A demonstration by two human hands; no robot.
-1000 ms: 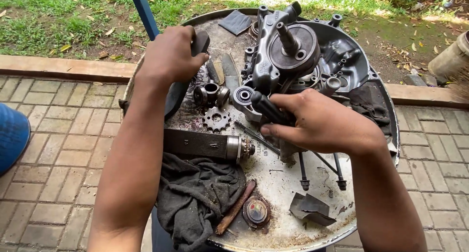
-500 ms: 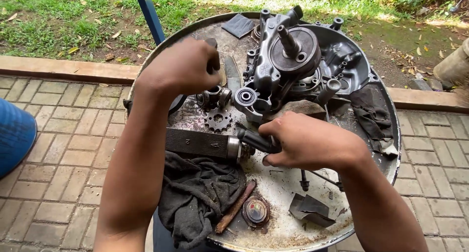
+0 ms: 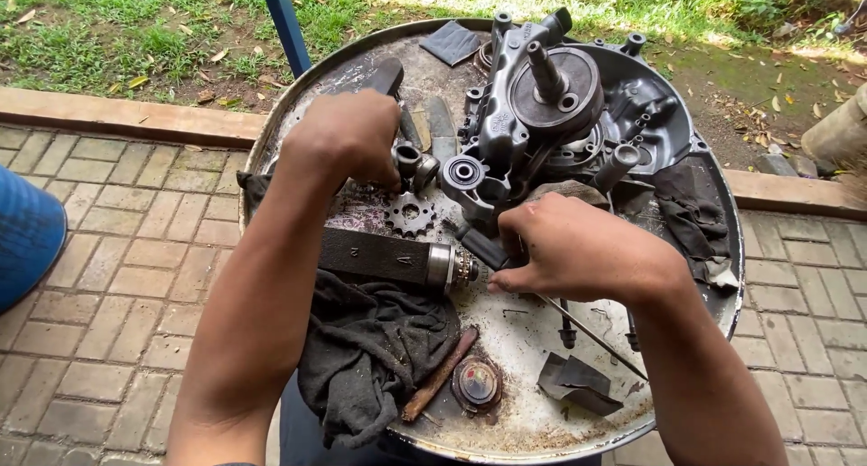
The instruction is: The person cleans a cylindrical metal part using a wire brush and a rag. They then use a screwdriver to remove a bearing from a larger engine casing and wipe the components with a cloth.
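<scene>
rag (image 3: pixel 370 358) near | sprocket (image 3: pixel 409 215) between hands | right fingers (image 3: pixel 510 249) perhaps gripping handle (image 3: pixel 483 246)

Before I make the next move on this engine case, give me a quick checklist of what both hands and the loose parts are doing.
1. Left hand gripping the small dark cylindrical part beside the engine case: ok.
2. Right hand closed on the dark tool handle: ok.
3. Tool tip seated on the case: cannot tell, the hand hides it.
4. Sprocket lying loose on the round metal tray, apart from both hands: ok.
5. Steel cylinder resting partly on the dark rag: ok.
</scene>
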